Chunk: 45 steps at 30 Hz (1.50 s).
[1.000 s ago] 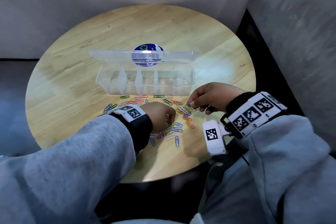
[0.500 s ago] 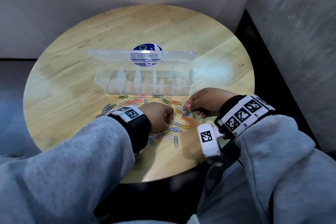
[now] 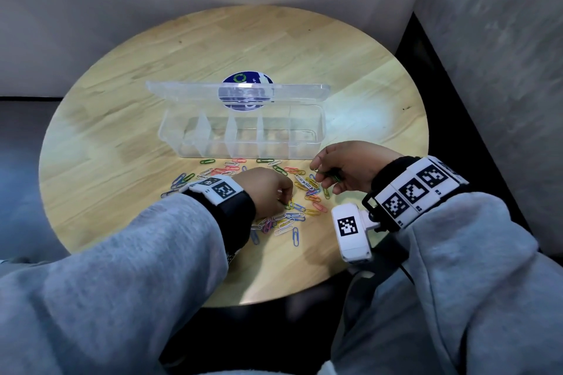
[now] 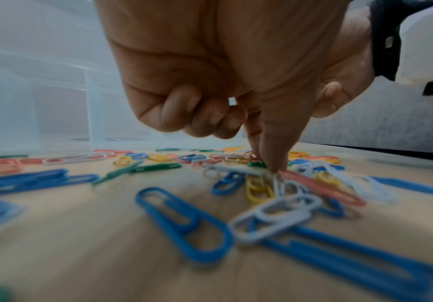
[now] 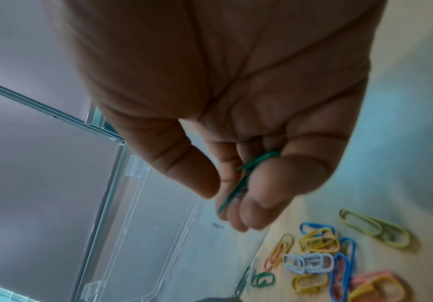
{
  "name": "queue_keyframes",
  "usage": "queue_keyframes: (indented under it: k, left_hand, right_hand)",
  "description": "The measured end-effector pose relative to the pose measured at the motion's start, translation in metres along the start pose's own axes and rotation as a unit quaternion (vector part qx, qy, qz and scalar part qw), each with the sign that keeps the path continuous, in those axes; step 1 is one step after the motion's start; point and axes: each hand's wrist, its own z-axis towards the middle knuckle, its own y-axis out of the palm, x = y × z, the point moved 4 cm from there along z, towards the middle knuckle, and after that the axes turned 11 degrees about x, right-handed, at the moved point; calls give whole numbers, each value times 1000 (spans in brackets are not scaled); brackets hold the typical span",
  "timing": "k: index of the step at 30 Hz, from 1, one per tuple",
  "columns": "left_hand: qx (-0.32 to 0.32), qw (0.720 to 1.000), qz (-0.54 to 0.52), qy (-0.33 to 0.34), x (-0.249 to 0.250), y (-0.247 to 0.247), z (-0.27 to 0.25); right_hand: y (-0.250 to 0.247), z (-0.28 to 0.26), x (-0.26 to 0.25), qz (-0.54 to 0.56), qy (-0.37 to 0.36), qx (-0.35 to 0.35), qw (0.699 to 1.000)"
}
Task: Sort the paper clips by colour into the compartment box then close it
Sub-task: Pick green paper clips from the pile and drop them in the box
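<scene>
A clear compartment box (image 3: 240, 151) stands open in the middle of the round table, its lid (image 3: 182, 89) upright behind it and its compartments looking empty. Coloured paper clips (image 3: 304, 184) lie scattered in front of the box. My left hand (image 3: 286, 199) is down in the pile, and in the left wrist view its thumb and forefinger (image 4: 269, 163) pinch together at a green clip (image 4: 256, 164). My right hand (image 3: 320, 175) hovers just above the pile near the box's right end, pinching green clips (image 5: 246, 177) between thumb and fingers (image 5: 233, 200).
The wooden table (image 3: 274, 49) has a blue round sticker (image 3: 243, 77) behind the lid. Walls close in at the back and right. A white wrist camera (image 3: 352, 231) hangs by the table's near edge. Blue clips (image 4: 184, 222) lie nearest my left wrist.
My right hand has lifted off the pile with green clips in its fingers. The left hand has stayed low, working at the pile.
</scene>
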Motion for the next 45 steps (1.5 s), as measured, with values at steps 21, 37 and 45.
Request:
queue_keyframes:
  k: [21, 37, 45]
  left_hand:
    - [2, 1000, 17, 18, -9, 1, 2]
    - [-29, 964, -244, -106, -48, -20, -8]
    - [16, 788, -576, -217, -72, -43, -12]
  right_hand:
    - [1, 5, -2, -107, -26, 51, 993]
    - [48, 12, -31, -394, -174, 73, 899]
    - [57, 20, -29, -457, -175, 72, 869]
